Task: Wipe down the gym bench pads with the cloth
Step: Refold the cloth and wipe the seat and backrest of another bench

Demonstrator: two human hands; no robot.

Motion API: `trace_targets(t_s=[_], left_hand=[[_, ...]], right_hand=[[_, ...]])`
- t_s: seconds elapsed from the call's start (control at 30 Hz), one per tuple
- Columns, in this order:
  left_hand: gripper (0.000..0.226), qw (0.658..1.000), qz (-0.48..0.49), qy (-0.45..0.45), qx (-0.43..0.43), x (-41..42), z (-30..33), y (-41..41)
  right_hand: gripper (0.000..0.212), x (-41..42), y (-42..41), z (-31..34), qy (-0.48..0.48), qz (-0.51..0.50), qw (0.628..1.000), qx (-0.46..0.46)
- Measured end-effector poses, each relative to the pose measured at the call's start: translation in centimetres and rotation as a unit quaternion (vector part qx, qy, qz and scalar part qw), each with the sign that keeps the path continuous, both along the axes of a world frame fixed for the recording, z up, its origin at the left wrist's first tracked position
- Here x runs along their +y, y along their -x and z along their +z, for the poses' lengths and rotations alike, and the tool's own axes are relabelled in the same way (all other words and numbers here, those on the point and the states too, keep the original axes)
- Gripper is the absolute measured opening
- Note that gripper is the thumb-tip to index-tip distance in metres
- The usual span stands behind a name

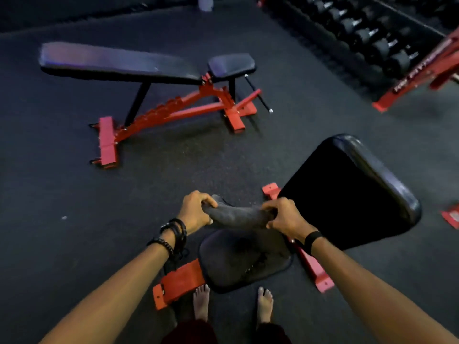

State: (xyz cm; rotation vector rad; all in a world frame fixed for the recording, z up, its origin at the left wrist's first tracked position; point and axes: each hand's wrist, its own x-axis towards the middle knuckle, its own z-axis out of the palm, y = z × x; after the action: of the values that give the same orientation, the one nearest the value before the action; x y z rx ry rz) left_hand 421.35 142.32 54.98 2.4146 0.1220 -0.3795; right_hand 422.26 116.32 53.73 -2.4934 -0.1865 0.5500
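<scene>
While bare feet (201,302) stand at the near edge of the seat pad (244,260), L hand (195,211) & R hand (285,217) hold a grey cloth (236,214) stretched betw. them above that pad, fingers of each curled tight on one end. Raised back pad (347,194) tilts up just right of R hand. Farther off, a 2nd bench (139,68) w/ red frame; dumbbell rack (367,33) at top right.

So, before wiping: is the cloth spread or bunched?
Bunched: the cloth is a rumpled roll gripped between left hand and right hand.
</scene>
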Motion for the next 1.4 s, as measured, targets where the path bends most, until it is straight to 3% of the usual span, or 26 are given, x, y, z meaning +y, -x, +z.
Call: trace_targets(t_s=[0.1,0.23,0.37,0.47,0.53,0.6,0.73,0.9,1.0,1.1,1.17,1.2,1.27,1.33,1.4], left_hand=[[0.037,0.997,-0.075,0.001,0.015,-0.3,-3.9,-0.6],[0.04,0.988,-0.152,-0.005,-0.004,-1.6,-8.5,-0.9],[0.033,0.971,-0.2,-0.036,-0.129,-3.1,-11.5,-0.6],[0.037,0.957,-0.209,-0.062,-0.193,-2.8,-15.6,1.0],[0.041,0.953,-0.227,-0.101,-0.174,-2.1,-19.4,2.3],[0.054,0.953,-0.242,-0.154,-0.099,-1.0,-23.3,3.3],[0.076,0.96,-0.215,-0.175,0.025,1.5,-29.1,4.8],[0.047,0.986,-0.105,-0.129,-0.024,2.5,-32.9,5.7],[0.048,0.994,-0.051,-0.088,-0.048,2.4,-34.4,5.1],[0.048,0.996,-0.023,-0.062,-0.067,1.8,-35.7,3.1],[0.048,0.998,-0.022,-0.048,-0.026,0.7,-36.8,1.9],[0.047,0.999,-0.014,-0.046,0.006,0.0,-37.2,1.4],[0.042,0.995,0.025,-0.081,0.046,-1.0,-38.1,0.8],[0.04,0.992,0.043,-0.112,0.044,-1.3,-38.3,0.9],[0.042,0.993,0.035,-0.109,0.033,-1.1,-38.0,1.1]], right_hand=[[0.037,0.0,2.6,-3.7,0.025,-0.042,0.999,0.009],[0.032,-0.1,5.0,-7.1,0.068,-0.116,0.99,-0.047],[0.035,-0.2,7.5,-8.9,0.149,-0.136,0.962,-0.186],[0.021,0.9,11.0,-12.0,0.15,-0.119,0.952,-0.237],[0.022,2.5,14.1,-15.6,0.136,-0.085,0.969,-0.189],[0.024,4.4,16.2,-19.1,0.128,-0.044,0.984,-0.119],[0.05,7.4,16.0,-23.8,0.11,-0.069,0.988,-0.085],[0.085,9.1,10.9,-30.3,0.164,-0.069,0.983,-0.043],[0.084,9.8,10.1,-33.3,0.204,-0.003,0.975,-0.092],[0.078,7.6,5.3,-34.2,0.28,-0.182,0.937,-0.101],[0.075,6.5,0.2,-34.7,0.301,-0.334,0.889,-0.084],[0.072,6.5,-1.5,-34.8,0.304,-0.359,0.878,-0.088],[0.064,7.9,-1.7,-35.0,0.287,-0.3,0.902,-0.121],[0.055,9.5,3.3,-34.8,0.237,-0.173,0.947,-0.132],[0.056,8.8,9.5,-34.1,0.212,-0.072,0.969,-0.101]])
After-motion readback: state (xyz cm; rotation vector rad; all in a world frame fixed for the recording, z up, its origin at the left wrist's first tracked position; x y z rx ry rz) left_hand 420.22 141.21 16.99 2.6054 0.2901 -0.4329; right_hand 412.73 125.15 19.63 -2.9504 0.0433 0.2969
